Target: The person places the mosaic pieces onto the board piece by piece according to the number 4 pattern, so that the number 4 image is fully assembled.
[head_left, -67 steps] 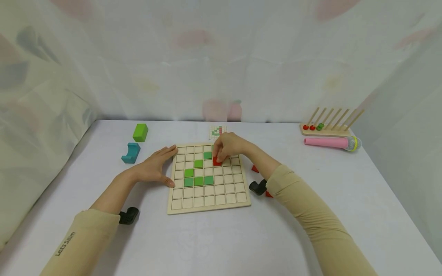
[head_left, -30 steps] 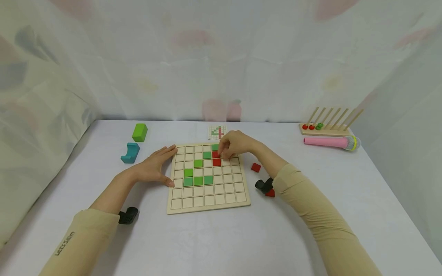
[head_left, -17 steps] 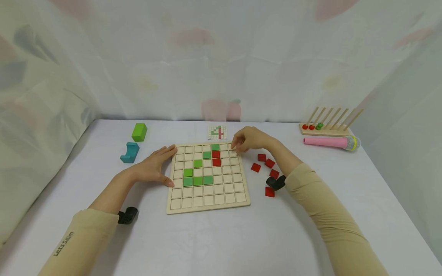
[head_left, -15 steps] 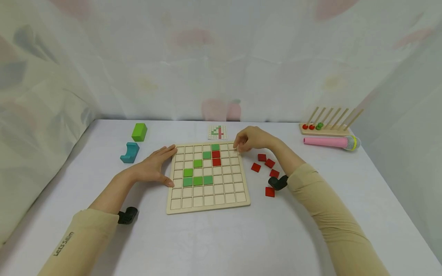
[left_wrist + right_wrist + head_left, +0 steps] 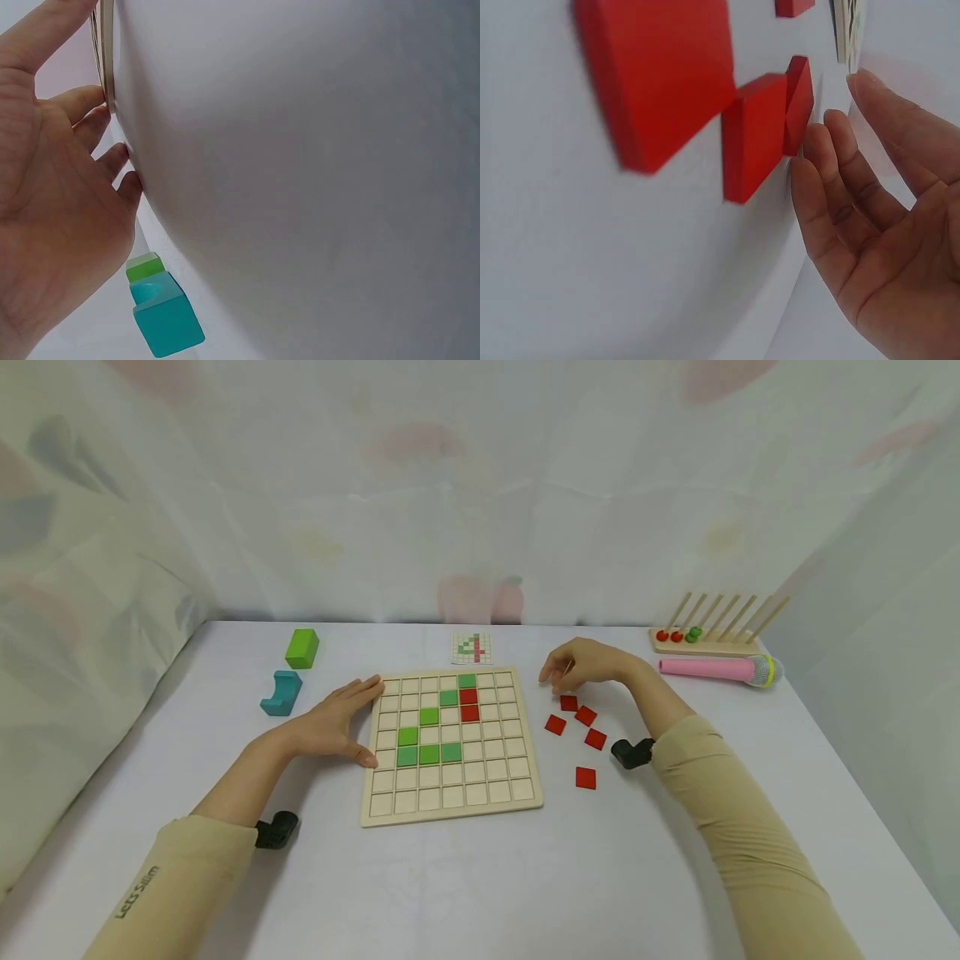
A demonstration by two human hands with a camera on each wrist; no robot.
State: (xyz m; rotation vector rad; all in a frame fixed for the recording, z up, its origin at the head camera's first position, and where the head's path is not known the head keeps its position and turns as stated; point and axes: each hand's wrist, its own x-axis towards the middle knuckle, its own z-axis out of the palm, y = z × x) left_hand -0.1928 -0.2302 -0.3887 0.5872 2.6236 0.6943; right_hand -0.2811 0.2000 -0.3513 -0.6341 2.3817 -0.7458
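A wooden grid board (image 5: pixel 431 798) lies mid-table. Several green tiles (image 5: pixel 429 754) sit in its cells in a stepped pattern, with two red tiles (image 5: pixel 469 712) one above the other near the top. My left hand (image 5: pixel 326 724) rests along the board's left edge, fingers spread and thumb lower down, fingertips touching the rim. To the right of the board lie several loose red tiles (image 5: pixel 555 724). My right hand (image 5: pixel 588 663) hovers just behind them, holding nothing. In the right wrist view its fingers (image 5: pixel 866 191) are loosely bent close beside a red tile (image 5: pixel 754 139).
A small pattern card (image 5: pixel 472 649) lies behind the board. At the left stand a green block (image 5: pixel 302 648) and a teal notched block (image 5: pixel 281 693). Back right are a pegged wooden rack (image 5: pixel 705 642) with beads and a pink toy microphone (image 5: pixel 708 669).
My right hand has drawn away from the red tiles on the board and moved right to the loose red tiles, uncovering two red tiles in the grid. My left hand has stayed put.
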